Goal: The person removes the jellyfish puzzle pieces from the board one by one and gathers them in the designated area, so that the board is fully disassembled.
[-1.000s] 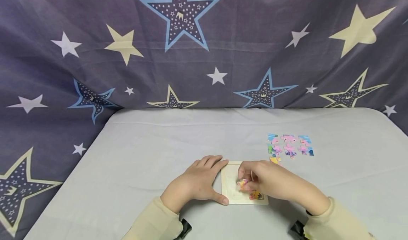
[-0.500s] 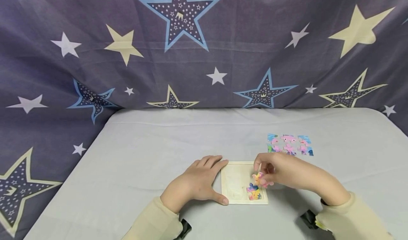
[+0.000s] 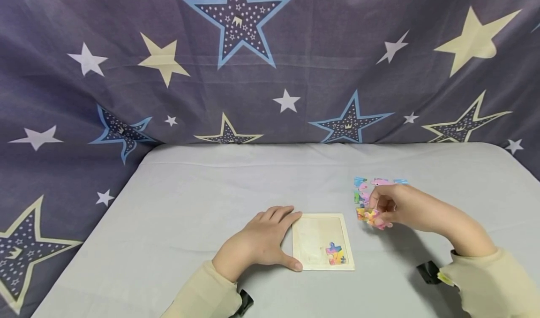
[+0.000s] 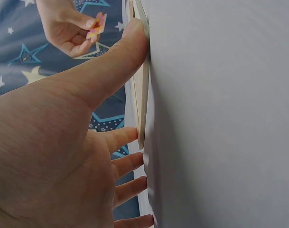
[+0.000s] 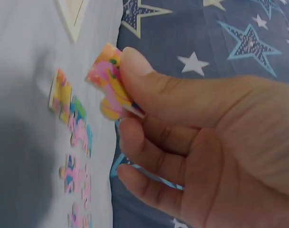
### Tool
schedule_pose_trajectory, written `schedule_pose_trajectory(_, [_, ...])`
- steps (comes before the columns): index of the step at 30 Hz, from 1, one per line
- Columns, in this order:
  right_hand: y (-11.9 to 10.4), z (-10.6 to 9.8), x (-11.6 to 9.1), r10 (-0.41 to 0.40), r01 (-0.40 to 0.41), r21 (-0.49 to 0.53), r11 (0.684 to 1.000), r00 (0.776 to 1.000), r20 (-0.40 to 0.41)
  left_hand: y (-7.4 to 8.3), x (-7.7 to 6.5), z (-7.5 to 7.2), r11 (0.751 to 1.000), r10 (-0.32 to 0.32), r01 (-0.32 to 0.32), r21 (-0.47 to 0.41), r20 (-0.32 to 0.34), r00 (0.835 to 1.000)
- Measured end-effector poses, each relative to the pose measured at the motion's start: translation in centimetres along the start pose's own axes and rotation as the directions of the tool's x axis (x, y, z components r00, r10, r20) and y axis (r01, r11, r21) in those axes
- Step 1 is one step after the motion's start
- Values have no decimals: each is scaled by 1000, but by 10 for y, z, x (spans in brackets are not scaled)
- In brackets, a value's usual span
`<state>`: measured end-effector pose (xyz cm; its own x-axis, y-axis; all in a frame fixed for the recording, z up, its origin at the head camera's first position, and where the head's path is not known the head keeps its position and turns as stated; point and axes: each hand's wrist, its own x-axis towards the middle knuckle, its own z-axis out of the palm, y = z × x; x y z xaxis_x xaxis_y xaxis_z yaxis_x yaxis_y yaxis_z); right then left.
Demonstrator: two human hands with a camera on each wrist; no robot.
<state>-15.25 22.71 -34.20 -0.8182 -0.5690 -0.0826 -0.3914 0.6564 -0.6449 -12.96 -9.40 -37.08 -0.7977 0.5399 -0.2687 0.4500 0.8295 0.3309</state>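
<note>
My right hand (image 3: pixel 398 208) pinches a yellow-and-pink jigsaw piece (image 5: pixel 110 85) between thumb and fingers, raised off the table beside the loose pieces. In the head view that hand covers part of the loose pieces. My left hand (image 3: pixel 261 238) rests at the left side of a shallow wooden puzzle tray (image 3: pixel 297 243), its fingers spread. The left wrist view has the left thumb (image 4: pixel 130 40) on the tray's edge. One jigsaw piece (image 3: pixel 336 254), yellow, blue and pink, lies inside the tray at the lower right corner.
Loose jigsaw pieces (image 3: pixel 360 197) with pink and blue print lie in rows right of the tray, and a yellow one (image 5: pixel 62 95) lies at their near end. A grey cloth (image 3: pixel 190 215) covers the table. Behind it hangs a dark star-patterned curtain (image 3: pixel 261 83).
My right hand has moved right and away from over the tray to the loose pieces, carrying the pinched jigsaw piece. The left hand and tray have stayed put.
</note>
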Motion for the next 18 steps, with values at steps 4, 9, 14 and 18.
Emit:
schedule_pose_trajectory(4, [9, -4, -1, 33, -33, 8, 999, 999, 5, 0, 0, 0, 1000, -3, 3, -3, 2, 1000])
schedule_pose_trajectory(9, [17, -8, -4, 124, -124, 30, 992, 992, 14, 0, 0, 0, 1000, -3, 3, -2, 3, 1000])
schedule_pose_trajectory(14, [25, -12, -7, 184, -184, -22, 983, 983, 3, 0, 1, 1, 1000, -7, 7, 6, 3, 1000])
schedule_pose_trajectory(18, [32, -14, -8, 178, -178, -29, 984, 984, 0, 0, 1, 1, 1000, -8, 8, 6, 2, 1000])
